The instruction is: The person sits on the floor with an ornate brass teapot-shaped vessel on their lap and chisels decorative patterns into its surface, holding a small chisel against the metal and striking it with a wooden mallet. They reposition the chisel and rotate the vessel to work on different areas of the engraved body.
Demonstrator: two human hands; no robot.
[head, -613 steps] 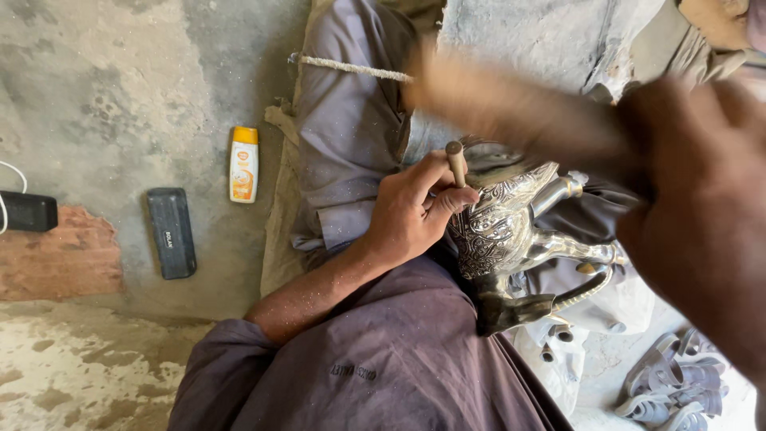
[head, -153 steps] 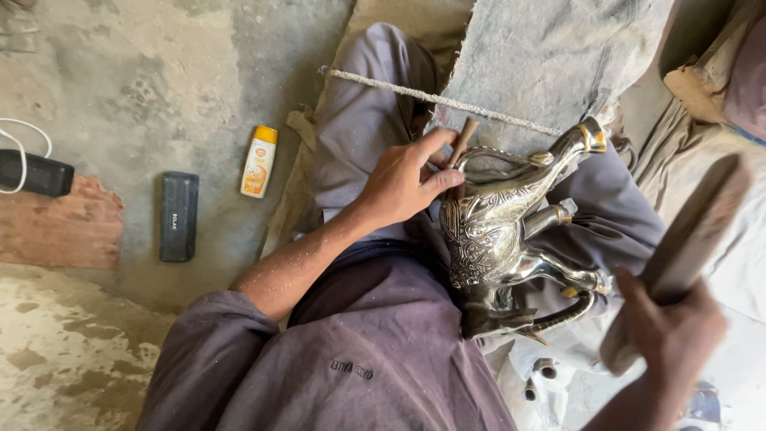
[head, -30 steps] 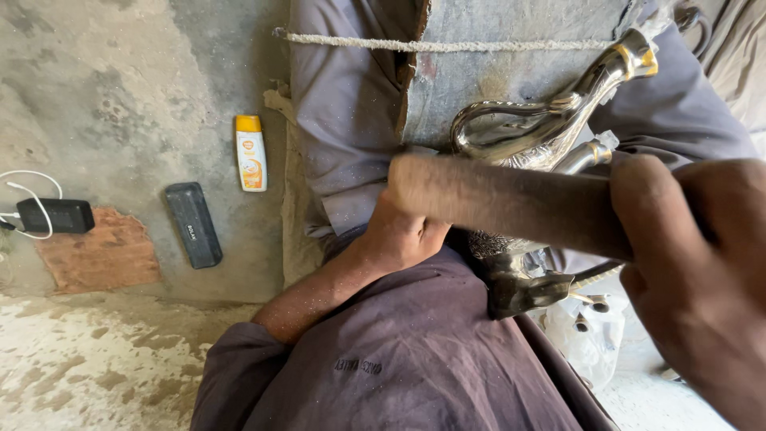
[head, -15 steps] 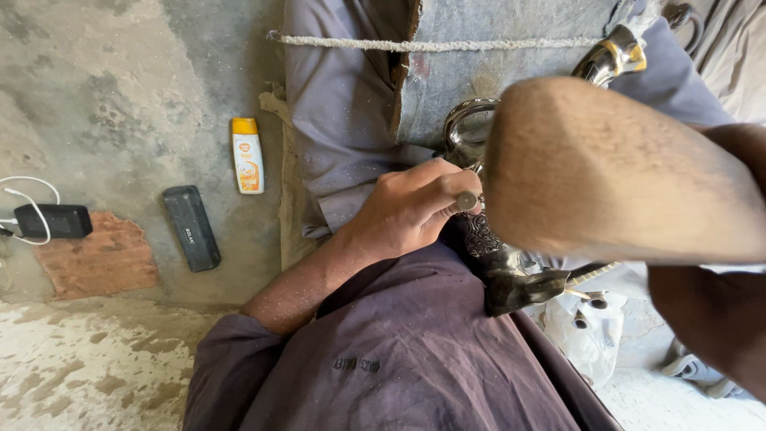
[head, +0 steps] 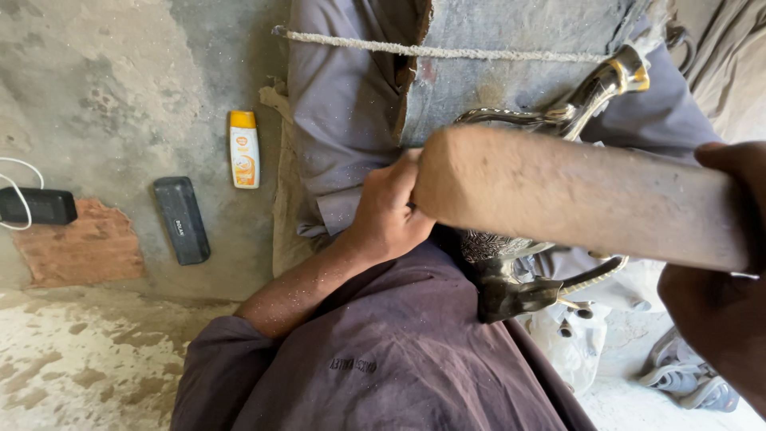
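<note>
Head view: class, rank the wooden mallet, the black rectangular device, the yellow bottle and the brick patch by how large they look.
1. Wooden mallet, largest, though nearness to the camera inflates it.
2. Brick patch.
3. Black rectangular device.
4. Yellow bottle, smallest.

A silvery, engraved metal animal figure [head: 511,263] lies across the person's lap at centre right, its brass-tipped spout [head: 618,76] pointing to upper right. A thick wooden mallet [head: 574,195] crosses in front.
</note>
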